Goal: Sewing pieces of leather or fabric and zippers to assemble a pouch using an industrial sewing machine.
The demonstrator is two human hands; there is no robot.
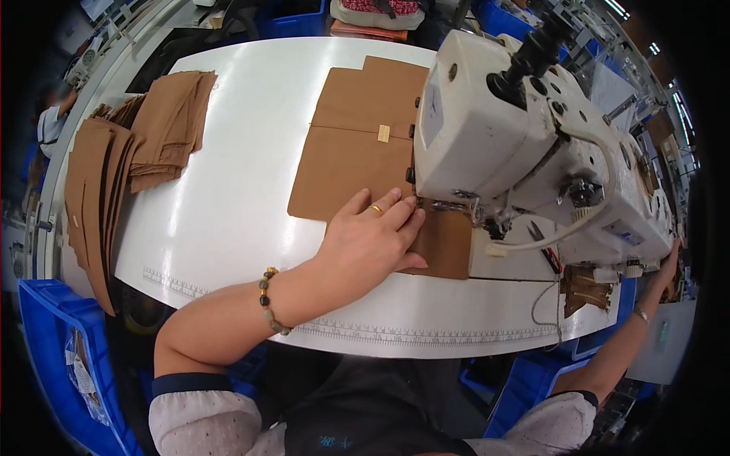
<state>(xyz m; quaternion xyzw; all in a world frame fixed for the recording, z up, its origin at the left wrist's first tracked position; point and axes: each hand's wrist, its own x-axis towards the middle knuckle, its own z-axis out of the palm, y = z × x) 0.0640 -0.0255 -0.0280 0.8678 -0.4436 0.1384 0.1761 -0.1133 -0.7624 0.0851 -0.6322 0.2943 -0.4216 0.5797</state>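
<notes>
My left hand (374, 237) lies flat with fingers stretched on a brown fabric panel (334, 175), just left of the sewing machine's needle area. The panel has a crosswise seam and a small pale label (383, 134). Its near right part passes under the needle area of the white sewing machine (487, 137). My right hand (669, 266) reaches to the far right end of the machine, against its side. Its fingers are mostly hidden there, so their grip does not show.
Stacks of brown fabric pieces (171, 121) lie at the left of the white table (251, 114). Thread snips (544, 247) rest right of the needle. Small brown pieces (587, 292) lie at the right edge. A blue bin (57, 304) stands at lower left; another person (53, 121) sits far left.
</notes>
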